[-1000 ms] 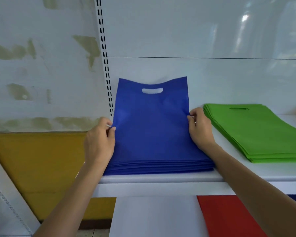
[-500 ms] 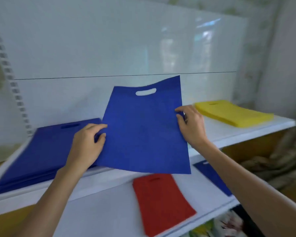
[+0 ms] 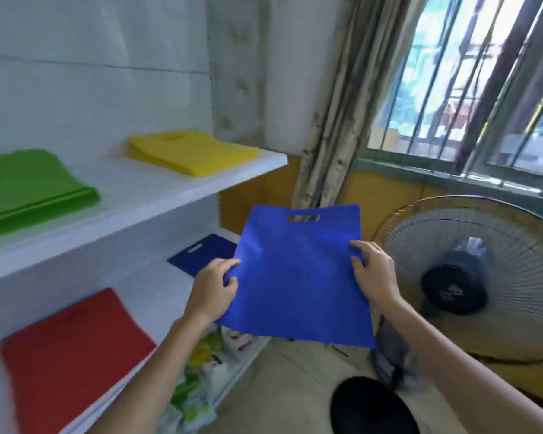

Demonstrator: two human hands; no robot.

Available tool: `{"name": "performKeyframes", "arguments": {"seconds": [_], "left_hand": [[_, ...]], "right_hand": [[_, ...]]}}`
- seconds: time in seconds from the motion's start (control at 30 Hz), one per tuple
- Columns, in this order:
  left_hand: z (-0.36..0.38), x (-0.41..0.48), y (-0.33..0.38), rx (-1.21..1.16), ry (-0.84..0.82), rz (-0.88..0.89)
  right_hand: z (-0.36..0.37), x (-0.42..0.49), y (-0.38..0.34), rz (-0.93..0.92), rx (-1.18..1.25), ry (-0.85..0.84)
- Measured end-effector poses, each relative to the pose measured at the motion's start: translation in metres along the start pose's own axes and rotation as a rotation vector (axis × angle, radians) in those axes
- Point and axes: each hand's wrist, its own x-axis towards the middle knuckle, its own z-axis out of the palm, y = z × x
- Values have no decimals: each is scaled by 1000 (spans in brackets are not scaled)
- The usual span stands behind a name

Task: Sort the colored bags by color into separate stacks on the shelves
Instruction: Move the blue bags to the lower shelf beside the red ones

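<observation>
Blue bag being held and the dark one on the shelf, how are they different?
The held bag is bright blue; the shelf bag is navy. The held bag is in the air, gripped by the left hand and right hand; the shelf bag lies flat. Both have a handle slot.

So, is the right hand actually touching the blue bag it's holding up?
Touching. The head view shows the right hand with fingers curled over the right edge of the blue bag. The left hand pinches the opposite edge.
</observation>
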Motion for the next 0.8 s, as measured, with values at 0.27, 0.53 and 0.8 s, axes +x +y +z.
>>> {"name": "performKeyframes", "arguments": {"seconds": [0.27, 0.53, 0.8], "left_hand": [[95, 27, -47, -44, -105, -80], [141, 76, -124, -78, -66, -283], [152, 93, -165, -19, 72, -471]], "right_hand": [[60, 35, 70, 85, -34, -84], [162, 109, 89, 126, -25, -235], [253, 156, 107, 88, 29, -472]]}}
